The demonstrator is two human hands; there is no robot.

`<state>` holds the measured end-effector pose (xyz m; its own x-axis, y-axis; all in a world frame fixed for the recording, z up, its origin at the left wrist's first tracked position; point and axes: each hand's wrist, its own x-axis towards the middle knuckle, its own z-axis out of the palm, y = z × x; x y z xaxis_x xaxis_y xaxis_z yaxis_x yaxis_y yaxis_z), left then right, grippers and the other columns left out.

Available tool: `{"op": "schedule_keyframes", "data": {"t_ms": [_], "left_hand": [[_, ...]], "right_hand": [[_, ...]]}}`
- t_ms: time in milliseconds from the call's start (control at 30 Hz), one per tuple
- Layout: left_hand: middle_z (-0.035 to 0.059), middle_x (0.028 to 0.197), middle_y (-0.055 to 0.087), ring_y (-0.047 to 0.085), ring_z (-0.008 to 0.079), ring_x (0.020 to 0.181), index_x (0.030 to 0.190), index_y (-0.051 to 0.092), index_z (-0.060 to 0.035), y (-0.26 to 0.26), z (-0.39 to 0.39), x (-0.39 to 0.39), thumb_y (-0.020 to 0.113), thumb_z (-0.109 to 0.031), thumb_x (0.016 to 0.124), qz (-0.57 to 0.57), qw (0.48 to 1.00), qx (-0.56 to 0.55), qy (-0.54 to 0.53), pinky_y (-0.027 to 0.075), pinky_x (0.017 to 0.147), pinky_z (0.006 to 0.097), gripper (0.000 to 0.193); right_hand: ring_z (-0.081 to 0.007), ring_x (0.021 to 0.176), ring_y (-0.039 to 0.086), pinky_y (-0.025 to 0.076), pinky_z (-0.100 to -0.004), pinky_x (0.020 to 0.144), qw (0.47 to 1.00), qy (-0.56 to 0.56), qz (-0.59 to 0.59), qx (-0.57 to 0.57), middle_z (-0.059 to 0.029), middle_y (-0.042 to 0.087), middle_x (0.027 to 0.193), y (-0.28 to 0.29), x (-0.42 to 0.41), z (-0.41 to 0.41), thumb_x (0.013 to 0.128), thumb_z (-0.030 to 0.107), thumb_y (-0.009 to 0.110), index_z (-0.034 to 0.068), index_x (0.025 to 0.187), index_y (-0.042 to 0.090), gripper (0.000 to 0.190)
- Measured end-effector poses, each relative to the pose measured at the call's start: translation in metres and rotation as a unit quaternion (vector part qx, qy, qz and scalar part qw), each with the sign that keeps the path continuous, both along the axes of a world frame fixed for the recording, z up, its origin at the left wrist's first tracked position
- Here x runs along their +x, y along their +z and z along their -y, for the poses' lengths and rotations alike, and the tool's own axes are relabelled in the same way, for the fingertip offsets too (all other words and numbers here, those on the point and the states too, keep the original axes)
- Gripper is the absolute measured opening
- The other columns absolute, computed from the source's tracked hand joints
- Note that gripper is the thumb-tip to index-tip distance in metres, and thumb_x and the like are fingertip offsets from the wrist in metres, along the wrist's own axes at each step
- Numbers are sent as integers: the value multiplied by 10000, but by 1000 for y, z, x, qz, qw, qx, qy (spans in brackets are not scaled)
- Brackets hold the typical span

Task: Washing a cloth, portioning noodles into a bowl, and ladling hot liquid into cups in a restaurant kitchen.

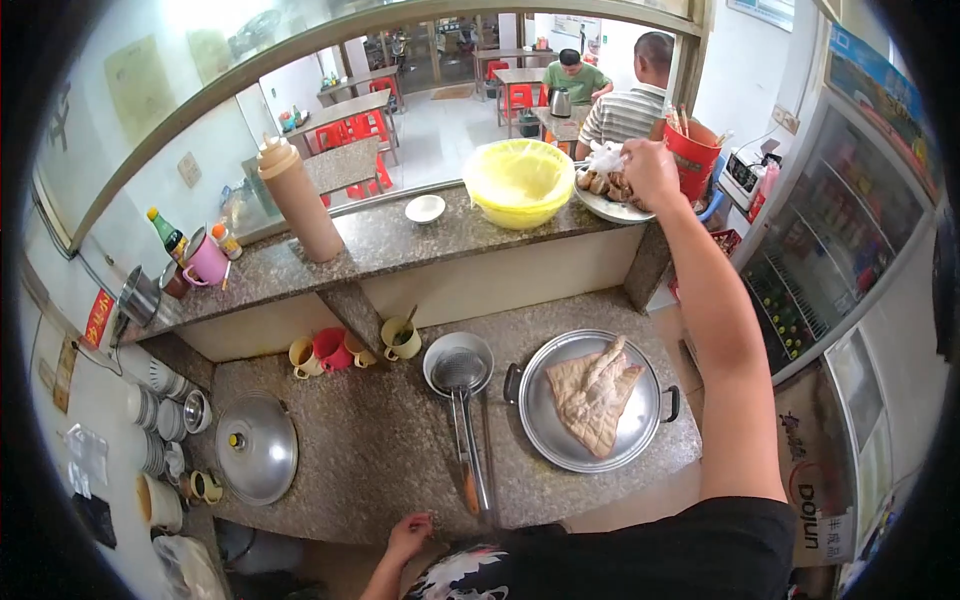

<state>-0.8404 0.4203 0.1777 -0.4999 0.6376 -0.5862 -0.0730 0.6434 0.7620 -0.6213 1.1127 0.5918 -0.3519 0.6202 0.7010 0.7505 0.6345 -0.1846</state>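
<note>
My right arm stretches over to the raised ledge at the far right. There my right hand [654, 171] pinches a thin whitish plastic bag [604, 159] above a metal plate [613, 213] of brown food pieces [615, 184], which seem to be cooked meat. My fingertips are partly hidden. Low in the picture, my left hand [411, 534] is by the counter's front edge, fingers loosely curled and holding nothing visible. On the lower counter, a large piece of pale meat with scored skin [596, 394] lies on a round metal lid or tray [544, 427] with two black handles.
A yellow bag-lined bowl [521, 214], a small white dish [425, 209] and a brown squeeze bottle [300, 199] stand on the ledge. Below, a strainer [459, 370] rests in a bowl. A domed lid [259, 457] and stacked bowls [142, 405] are left. Two people sit beyond the opening.
</note>
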Motion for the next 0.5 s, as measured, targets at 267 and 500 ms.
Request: {"op": "schedule_keyframes", "data": {"t_ms": [267, 500], "left_hand": [[74, 993, 720, 673, 170, 942, 1153, 686, -57, -5, 17, 4, 700, -230, 850, -61, 995, -61, -54, 511, 884, 303, 349], [67, 988, 715, 670, 170, 935, 1182, 666, -52, -4, -3, -1, 693, -221, 865, -27, 997, -34, -64, 514, 866, 304, 361]], "right_hand": [[-374, 843, 685, 524, -464, 775, 995, 39, -92, -9, -192, 701, 855, 6, -6, -18, 801, 148, 662, 28, 867, 696, 141], [-369, 868, 687, 533, -457, 787, 996, 30, -35, -72, -197, 696, 829, 10, -13, 12, 784, 186, 684, 33, 885, 699, 184]]}}
